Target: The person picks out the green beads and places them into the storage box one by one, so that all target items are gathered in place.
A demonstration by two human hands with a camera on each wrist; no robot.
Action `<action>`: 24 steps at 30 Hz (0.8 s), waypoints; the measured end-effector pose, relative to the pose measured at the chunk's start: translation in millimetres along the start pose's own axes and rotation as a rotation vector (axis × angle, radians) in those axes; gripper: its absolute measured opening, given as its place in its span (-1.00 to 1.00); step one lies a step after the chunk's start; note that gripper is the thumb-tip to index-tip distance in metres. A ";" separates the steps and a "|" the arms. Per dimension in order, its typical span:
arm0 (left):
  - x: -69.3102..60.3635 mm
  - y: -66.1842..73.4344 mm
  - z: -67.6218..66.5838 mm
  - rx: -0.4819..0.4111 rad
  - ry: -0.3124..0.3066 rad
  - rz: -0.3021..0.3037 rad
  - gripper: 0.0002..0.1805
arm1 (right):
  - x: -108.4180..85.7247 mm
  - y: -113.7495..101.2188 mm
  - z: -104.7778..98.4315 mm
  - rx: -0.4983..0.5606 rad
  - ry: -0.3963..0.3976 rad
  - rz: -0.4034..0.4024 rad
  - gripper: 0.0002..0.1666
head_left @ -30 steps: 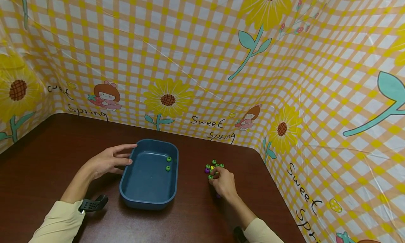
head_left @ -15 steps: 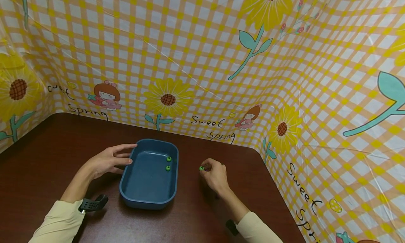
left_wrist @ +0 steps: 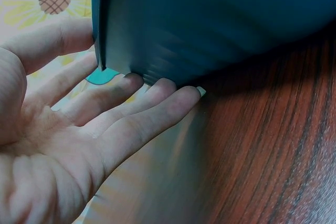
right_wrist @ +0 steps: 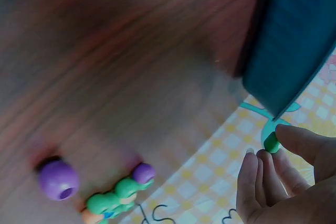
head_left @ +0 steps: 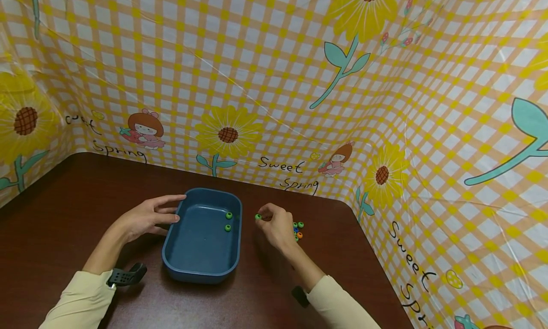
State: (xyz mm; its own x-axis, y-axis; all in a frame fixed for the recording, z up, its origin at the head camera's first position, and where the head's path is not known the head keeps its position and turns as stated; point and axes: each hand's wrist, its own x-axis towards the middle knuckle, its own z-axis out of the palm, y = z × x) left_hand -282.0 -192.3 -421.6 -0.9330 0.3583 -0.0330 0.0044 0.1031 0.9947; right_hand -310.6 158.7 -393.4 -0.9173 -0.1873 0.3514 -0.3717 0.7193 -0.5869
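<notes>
Where the head camera looks down, a desk of dark, glossy wood grain carries a blue tray, smooth-walled and round-cornered. A creased, checked cloth printed with sunflowers rises along the desk's far and right edges. The green bead, small, round and bright, is just outside the tray, pinched between thumb and forefinger of the right hand. The left hand, fingers spread, touches the wall nearer the desk's left edge. Two green beads lie inside, the opposite wall standing between them and the pinched one. Toward the desk's far right corner lies a bead cluster, partly hidden by the right hand.

In the left wrist view, slightly bent fingers meet the tray's smooth side, thumb apart.

In the right wrist view, the pinched bead is near a corner of the tray; a glossy purple bead with a dark hole lies on the desk, apart from the cluster.
</notes>
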 end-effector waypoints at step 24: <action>0.4 -0.3 0.4 0.012 0.003 0.004 -0.19 | 9.0 -41.1 20.7 0.069 -0.035 -0.058 -0.85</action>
State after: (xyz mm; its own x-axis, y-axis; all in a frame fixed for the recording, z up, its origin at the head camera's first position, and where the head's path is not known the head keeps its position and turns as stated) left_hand -282.2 -191.8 -422.0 -0.9341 0.3558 -0.0285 0.0127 0.1128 0.9935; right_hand -306.5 113.6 -381.2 -0.8979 -0.2512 0.3614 -0.4322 0.6591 -0.6155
